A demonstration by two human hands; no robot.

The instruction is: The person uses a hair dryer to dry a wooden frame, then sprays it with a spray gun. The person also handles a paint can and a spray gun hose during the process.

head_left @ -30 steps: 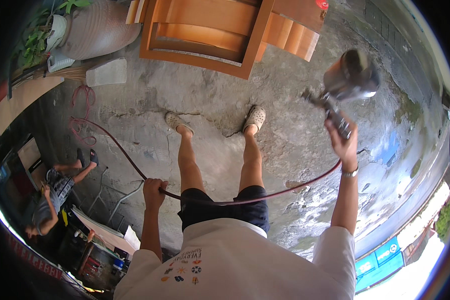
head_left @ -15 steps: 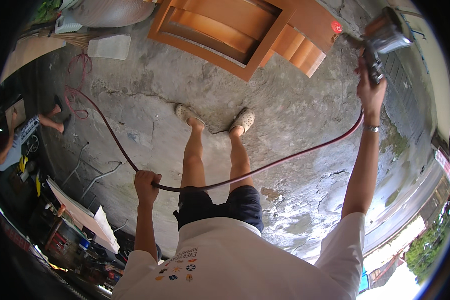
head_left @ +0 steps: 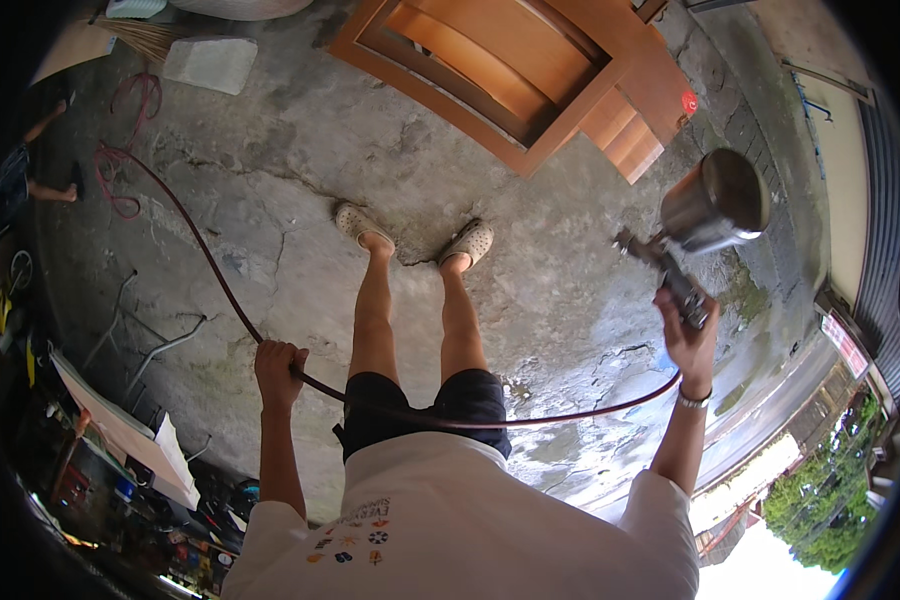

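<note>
My right hand (head_left: 688,340) is closed round the handle of a metal spray gun (head_left: 680,285), which has a large steel cup (head_left: 710,200) on top and is raised out to my right. A dark red hose (head_left: 570,415) sags from it across my thighs to my left hand (head_left: 278,372), whose fingers are wrapped round it, then runs to loose loops (head_left: 130,200) on the ground. Ahead of my feet lies an orange-brown wooden piece (head_left: 520,150) with a framed opening and a red round sticker.
A grey block (head_left: 210,66), a straw broom (head_left: 140,40) and pots stand front left. At left are another person's legs (head_left: 55,192), bent metal tubing (head_left: 165,345), leaning boards (head_left: 120,420) and clutter. A wall (head_left: 840,200) with corrugated metal runs along the right.
My right hand swung the spray gun up toward the far right, then brought it back lower and nearer. The view has turned, and the wooden piece now sits further right in it.
</note>
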